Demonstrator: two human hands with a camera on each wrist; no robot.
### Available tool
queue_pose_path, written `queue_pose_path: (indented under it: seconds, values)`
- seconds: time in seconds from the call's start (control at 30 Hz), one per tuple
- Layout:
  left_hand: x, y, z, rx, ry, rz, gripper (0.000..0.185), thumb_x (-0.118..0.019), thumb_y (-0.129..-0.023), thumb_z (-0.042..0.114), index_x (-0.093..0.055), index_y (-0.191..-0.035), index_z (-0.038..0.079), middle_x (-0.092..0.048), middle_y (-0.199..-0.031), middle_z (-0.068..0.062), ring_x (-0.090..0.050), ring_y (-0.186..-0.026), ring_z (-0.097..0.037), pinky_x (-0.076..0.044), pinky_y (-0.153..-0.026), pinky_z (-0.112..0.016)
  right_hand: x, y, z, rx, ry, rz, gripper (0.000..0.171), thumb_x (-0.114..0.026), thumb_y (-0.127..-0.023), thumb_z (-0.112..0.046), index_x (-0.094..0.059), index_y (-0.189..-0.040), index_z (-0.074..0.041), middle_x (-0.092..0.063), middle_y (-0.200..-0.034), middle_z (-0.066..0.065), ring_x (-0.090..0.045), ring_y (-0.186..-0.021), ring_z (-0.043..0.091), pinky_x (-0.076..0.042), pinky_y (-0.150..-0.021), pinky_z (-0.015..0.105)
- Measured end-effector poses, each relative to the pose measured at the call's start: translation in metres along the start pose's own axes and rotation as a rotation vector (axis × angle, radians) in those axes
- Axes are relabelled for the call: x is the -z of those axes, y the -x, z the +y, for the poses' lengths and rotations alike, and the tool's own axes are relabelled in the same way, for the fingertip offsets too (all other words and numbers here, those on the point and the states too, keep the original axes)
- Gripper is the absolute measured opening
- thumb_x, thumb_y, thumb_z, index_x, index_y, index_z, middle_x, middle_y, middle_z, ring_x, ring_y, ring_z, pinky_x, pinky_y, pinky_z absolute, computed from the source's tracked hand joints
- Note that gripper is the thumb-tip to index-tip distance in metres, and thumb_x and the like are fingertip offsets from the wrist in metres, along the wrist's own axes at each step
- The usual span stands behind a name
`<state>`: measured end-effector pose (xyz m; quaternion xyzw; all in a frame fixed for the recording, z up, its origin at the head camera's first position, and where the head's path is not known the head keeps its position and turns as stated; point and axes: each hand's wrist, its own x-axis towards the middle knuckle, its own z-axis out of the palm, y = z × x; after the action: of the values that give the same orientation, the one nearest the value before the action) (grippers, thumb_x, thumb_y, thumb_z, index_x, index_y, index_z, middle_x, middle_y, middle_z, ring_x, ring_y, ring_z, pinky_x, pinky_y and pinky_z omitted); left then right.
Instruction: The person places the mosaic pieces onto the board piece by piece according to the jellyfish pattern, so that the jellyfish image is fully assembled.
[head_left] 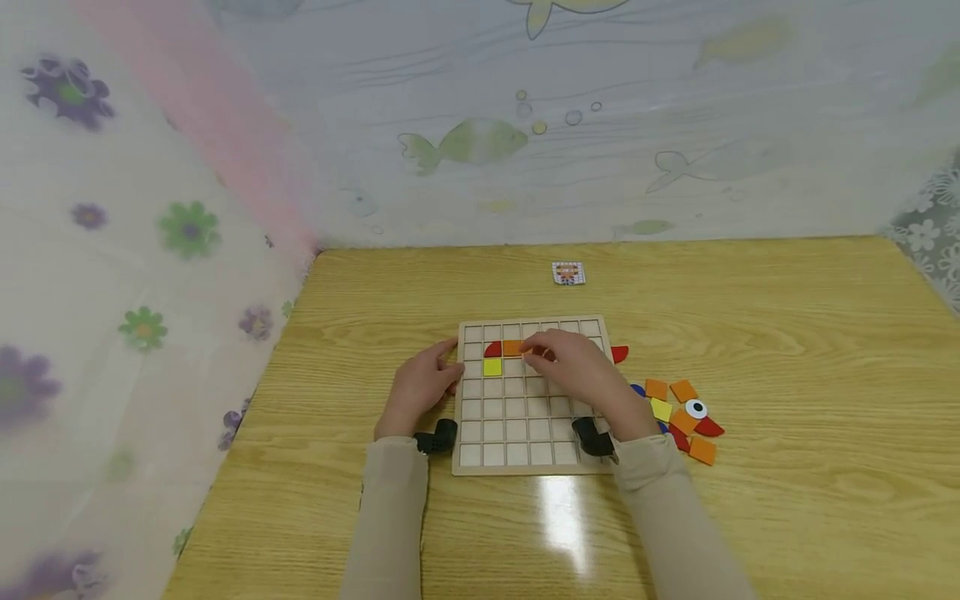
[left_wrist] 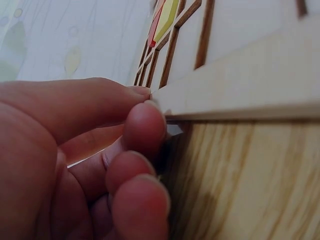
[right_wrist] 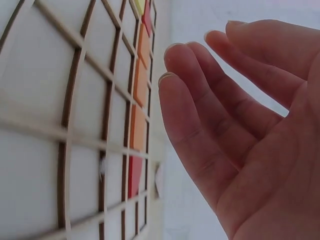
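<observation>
Grid board partly filled, both hands at the board.

Your left hand (head_left: 418, 390) rests against the left edge of the wooden grid board (head_left: 525, 454), fingertips (left_wrist: 145, 125) curled onto its rim as if steadying it (nothing is held between them). Your right hand (head_left: 581, 371) hovers over the upper middle cells with fingers (right_wrist: 200, 125) straight and relaxed, gripping no piece. Seated so far in the top rows: a red quarter-round tile (head_left: 492, 349), an orange square tile (head_left: 512, 347) beside it, and a yellow square tile (head_left: 492, 367) below; the right wrist view shows further orange and red tiles in the same row, partly hidden under your hand. Judged from this, work is at an early stage: most cells are bare. A pile of loose tiles (head_left: 682, 417) lies just right of the board on the table (head_left: 787, 350), and a small pattern card (head_left: 567, 272) lies beyond the board.
</observation>
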<state>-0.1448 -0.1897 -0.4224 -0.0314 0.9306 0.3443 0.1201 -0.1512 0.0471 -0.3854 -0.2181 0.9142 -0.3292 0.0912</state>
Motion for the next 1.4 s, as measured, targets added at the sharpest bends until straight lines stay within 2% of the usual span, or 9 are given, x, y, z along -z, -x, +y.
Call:
queue_pose_path:
  seconds: [0.43, 0.77, 0.87, 1.03, 1.13, 1.27, 1.4]
  values:
    - [0.000, 0.000, -0.001, 0.004, 0.010, 0.005, 0.049, -0.055, -0.087, 0.029, -0.042, -0.134, 0.025, -0.059, -0.063, 0.003, -0.053, -0.050, -0.013, -0.042, -0.049, -0.027, 0.020, 0.027, 0.031, -0.006, 0.040, -0.025, 0.024, -0.053, -0.089, -0.024, -0.063, -0.109, -0.014, -0.060, -0.090, -0.005, -0.053, -0.080, 0.013, -0.042, -0.072, 0.033]
    - [0.001, 0.000, 0.000, 0.020, 0.039, 0.000, 0.049, -0.055, -0.087, 0.028, -0.041, -0.134, 0.025, -0.060, -0.063, 0.002, -0.053, -0.050, -0.014, -0.042, -0.048, -0.027, 0.033, 0.045, 0.050, -0.027, 0.079, -0.023, 0.022, -0.052, -0.089, -0.019, -0.064, -0.107, -0.012, -0.061, -0.096, 0.001, -0.052, -0.077, 0.015, -0.043, -0.071, 0.035]
    - [0.001, 0.001, 0.000, 0.019, 0.045, -0.005, 0.049, -0.054, -0.088, 0.029, -0.041, -0.134, 0.025, -0.059, -0.064, 0.002, -0.053, -0.051, -0.014, -0.042, -0.048, -0.028, 0.037, 0.050, 0.057, -0.046, 0.097, -0.037, 0.022, -0.053, -0.089, -0.019, -0.064, -0.107, -0.013, -0.062, -0.095, 0.001, -0.051, -0.075, 0.014, -0.043, -0.070, 0.034]
    - [0.001, 0.002, 0.001, 0.009, 0.040, 0.000, 0.049, -0.053, -0.088, 0.028, -0.041, -0.135, 0.025, -0.059, -0.062, 0.002, -0.053, -0.051, -0.014, -0.041, -0.048, -0.028, 0.050, 0.058, 0.067, -0.087, 0.105, -0.015, 0.023, -0.054, -0.088, -0.020, -0.062, -0.108, -0.011, -0.061, -0.094, 0.002, -0.051, -0.075, 0.016, -0.043, -0.069, 0.035]
    - [0.000, 0.002, 0.001, 0.013, 0.037, 0.000, 0.049, -0.053, -0.088, 0.029, -0.041, -0.135, 0.026, -0.059, -0.061, 0.002, -0.053, -0.051, -0.014, -0.041, -0.048, -0.027, 0.059, 0.063, 0.072, -0.113, 0.116, -0.002, 0.023, -0.053, -0.089, -0.019, -0.062, -0.109, -0.011, -0.061, -0.092, 0.004, -0.049, -0.073, 0.017, -0.041, -0.065, 0.033]
    - [0.001, 0.001, 0.001, 0.024, 0.029, -0.005, 0.049, -0.053, -0.088, 0.030, -0.040, -0.135, 0.026, -0.059, -0.062, 0.002, -0.053, -0.051, -0.014, -0.041, -0.049, -0.027, 0.069, 0.070, 0.079, -0.156, 0.108, -0.030, 0.022, -0.049, -0.090, -0.015, -0.061, -0.108, -0.010, -0.060, -0.090, 0.006, -0.048, -0.065, 0.017, -0.040, -0.059, 0.031]
    - [0.001, 0.001, 0.001, 0.026, 0.017, -0.003, 0.048, -0.052, -0.089, 0.031, -0.041, -0.135, 0.026, -0.058, -0.062, 0.001, -0.053, -0.051, -0.014, -0.041, -0.049, -0.028, 0.080, 0.079, 0.087, -0.191, 0.105, -0.060, 0.021, -0.047, -0.090, -0.012, -0.061, -0.106, -0.008, -0.061, -0.093, 0.008, -0.050, -0.070, 0.019, -0.043, -0.064, 0.034]
